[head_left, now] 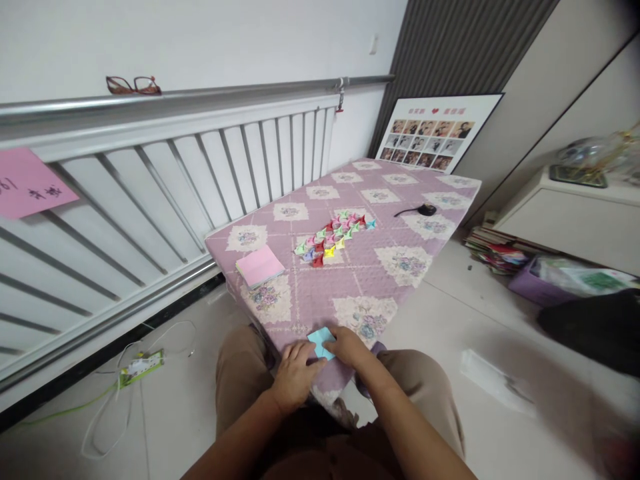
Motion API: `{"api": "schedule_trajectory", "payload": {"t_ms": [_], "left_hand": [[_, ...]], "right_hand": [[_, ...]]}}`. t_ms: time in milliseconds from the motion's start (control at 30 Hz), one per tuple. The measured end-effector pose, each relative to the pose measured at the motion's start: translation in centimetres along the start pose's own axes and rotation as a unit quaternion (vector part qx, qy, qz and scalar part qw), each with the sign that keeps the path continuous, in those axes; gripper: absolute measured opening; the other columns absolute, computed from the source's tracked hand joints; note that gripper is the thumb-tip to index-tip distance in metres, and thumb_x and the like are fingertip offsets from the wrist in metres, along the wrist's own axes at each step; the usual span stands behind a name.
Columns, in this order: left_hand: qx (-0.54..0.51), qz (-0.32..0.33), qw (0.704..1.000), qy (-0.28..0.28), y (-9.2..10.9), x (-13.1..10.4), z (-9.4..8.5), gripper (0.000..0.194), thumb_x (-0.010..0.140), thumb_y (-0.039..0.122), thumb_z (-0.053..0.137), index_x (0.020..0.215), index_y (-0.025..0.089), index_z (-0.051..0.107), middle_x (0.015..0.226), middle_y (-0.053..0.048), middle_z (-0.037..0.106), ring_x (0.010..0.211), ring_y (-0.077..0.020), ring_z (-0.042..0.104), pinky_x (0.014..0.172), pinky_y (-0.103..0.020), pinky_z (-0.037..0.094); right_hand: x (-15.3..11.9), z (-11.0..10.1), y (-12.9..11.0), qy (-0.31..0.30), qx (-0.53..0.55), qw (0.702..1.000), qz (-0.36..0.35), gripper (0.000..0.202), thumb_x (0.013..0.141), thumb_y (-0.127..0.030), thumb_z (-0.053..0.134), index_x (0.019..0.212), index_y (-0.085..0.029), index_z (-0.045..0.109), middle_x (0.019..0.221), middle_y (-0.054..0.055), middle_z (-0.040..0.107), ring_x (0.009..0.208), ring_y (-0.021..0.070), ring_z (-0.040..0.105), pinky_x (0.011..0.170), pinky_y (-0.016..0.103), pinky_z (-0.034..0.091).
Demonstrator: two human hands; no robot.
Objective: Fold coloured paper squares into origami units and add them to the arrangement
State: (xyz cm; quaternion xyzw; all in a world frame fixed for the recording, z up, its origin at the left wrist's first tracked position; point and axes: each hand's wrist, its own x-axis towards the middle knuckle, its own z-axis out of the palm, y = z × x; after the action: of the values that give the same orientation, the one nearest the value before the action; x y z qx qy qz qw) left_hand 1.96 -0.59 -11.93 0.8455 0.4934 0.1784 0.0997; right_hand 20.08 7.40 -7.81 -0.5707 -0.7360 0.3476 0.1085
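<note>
A small light-blue sheet of folding paper (319, 337), with creases across it, lies near the close corner of the cloth-covered table. My right hand (347, 345) pinches its right edge, thumb on top. On the left side, my left hand (297, 375) rests on the tablecloth with its fingers stretched out and its thumb against the lower edge of the paper. Farther up the table stand several small folded paper pieces (330, 240) in rows, in red, green, pink, yellow and blue. A stack of square paper (261, 265), pink on top, lies to the left.
The table wears a purple floral tablecloth (345, 283). A black object with a thin tail (426, 209) lies toward its right edge. A white radiator (165, 200) runs along the left, with glasses (133, 85) above. A power strip (143, 365) with cables lies on the floor.
</note>
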Motion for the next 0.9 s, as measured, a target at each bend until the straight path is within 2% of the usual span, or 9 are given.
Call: {"api": "schedule_trajectory", "payload": {"t_ms": [100, 200, 300, 400, 500, 600, 733, 900], "left_hand": [[-0.054, -0.027, 0.998, 0.012, 0.0, 0.2, -0.3, 0.036, 0.087, 0.013, 0.048, 0.111, 0.035, 0.064, 0.128, -0.003, 0.051, 0.118, -0.0227, 0.044, 0.103, -0.045, 0.035], [-0.140, -0.063, 0.986, 0.065, -0.2, 0.9, -0.8, 0.043, 0.080, 0.005, 0.046, 0.114, 0.025, 0.061, 0.128, -0.007, 0.050, 0.118, -0.0216, 0.046, 0.103, -0.042, 0.039], [-0.192, -0.124, 0.964, 0.138, -0.5, 1.8, -1.6, 0.046, 0.077, 0.006, 0.046, 0.121, 0.020, 0.052, 0.126, -0.010, 0.050, 0.120, -0.0218, 0.046, 0.105, -0.041, 0.038], [-0.188, -0.147, 0.956, 0.169, -0.6, 2.4, -2.1, 0.046, 0.078, 0.008, 0.049, 0.123, 0.019, 0.049, 0.123, -0.010, 0.051, 0.119, -0.0218, 0.047, 0.105, -0.042, 0.037], [-0.150, -0.113, 0.970, 0.157, -0.4, 2.1, -1.9, 0.044, 0.079, 0.009, 0.051, 0.121, 0.019, 0.049, 0.120, -0.009, 0.051, 0.116, -0.0225, 0.046, 0.103, -0.043, 0.038], [-0.107, -0.075, 0.984, 0.119, 0.0, 1.5, -1.5, 0.035, 0.078, 0.011, 0.055, 0.112, 0.020, 0.056, 0.111, -0.008, 0.055, 0.107, -0.0228, 0.049, 0.095, -0.041, 0.041], [-0.069, -0.063, 0.993, 0.070, 0.3, 1.0, -1.1, 0.019, 0.078, 0.011, 0.057, 0.090, 0.023, 0.065, 0.096, -0.004, 0.059, 0.093, -0.0203, 0.051, 0.085, -0.037, 0.041], [-0.052, -0.068, 0.995, 0.046, 0.3, 1.1, -1.2, 0.014, 0.081, 0.014, 0.059, 0.085, 0.025, 0.068, 0.091, -0.001, 0.062, 0.091, -0.0189, 0.050, 0.084, -0.036, 0.035]], "right_hand": [[-0.6, 0.1, -0.4, 0.029, -0.003, 1.000, -0.010, 0.008, 0.072, -0.015, 0.058, 0.072, -0.017, 0.066, 0.063, -0.001, 0.063, 0.057, 0.0115, 0.053, 0.054, 0.022, 0.034], [-1.2, -0.3, -0.9, 0.077, -0.015, 0.996, -0.033, 0.011, 0.078, -0.020, 0.055, 0.078, -0.018, 0.066, 0.070, 0.000, 0.065, 0.063, 0.0137, 0.054, 0.060, 0.024, 0.038], [-1.8, -1.0, -1.3, 0.144, -0.043, 0.987, -0.057, 0.015, 0.083, -0.021, 0.051, 0.083, -0.018, 0.066, 0.084, 0.006, 0.064, 0.081, 0.0192, 0.054, 0.076, 0.030, 0.039], [-2.5, -0.8, -1.1, 0.185, -0.105, 0.970, -0.115, 0.013, 0.084, -0.019, 0.053, 0.086, -0.019, 0.066, 0.089, 0.008, 0.062, 0.090, 0.0229, 0.050, 0.084, 0.036, 0.035], [-3.2, 0.5, -0.3, 0.216, -0.225, 0.922, -0.229, 0.010, 0.087, -0.021, 0.055, 0.085, -0.021, 0.065, 0.081, 0.006, 0.060, 0.083, 0.0219, 0.048, 0.078, 0.035, 0.033], [-4.0, 2.1, 0.5, 0.225, -0.264, 0.899, -0.268, 0.006, 0.087, -0.021, 0.057, 0.085, -0.021, 0.063, 0.081, 0.004, 0.059, 0.080, 0.0203, 0.046, 0.076, 0.035, 0.033], [-4.8, 3.1, 0.8, 0.204, -0.254, 0.905, -0.274, 0.002, 0.085, -0.020, 0.060, 0.085, -0.021, 0.062, 0.084, 0.003, 0.060, 0.082, 0.0199, 0.047, 0.077, 0.034, 0.033], [-5.5, 3.7, 1.8, 0.208, -0.191, 0.928, -0.241, 0.004, 0.085, -0.021, 0.060, 0.083, -0.022, 0.063, 0.081, 0.003, 0.059, 0.081, 0.0200, 0.048, 0.075, 0.032, 0.034]]}}
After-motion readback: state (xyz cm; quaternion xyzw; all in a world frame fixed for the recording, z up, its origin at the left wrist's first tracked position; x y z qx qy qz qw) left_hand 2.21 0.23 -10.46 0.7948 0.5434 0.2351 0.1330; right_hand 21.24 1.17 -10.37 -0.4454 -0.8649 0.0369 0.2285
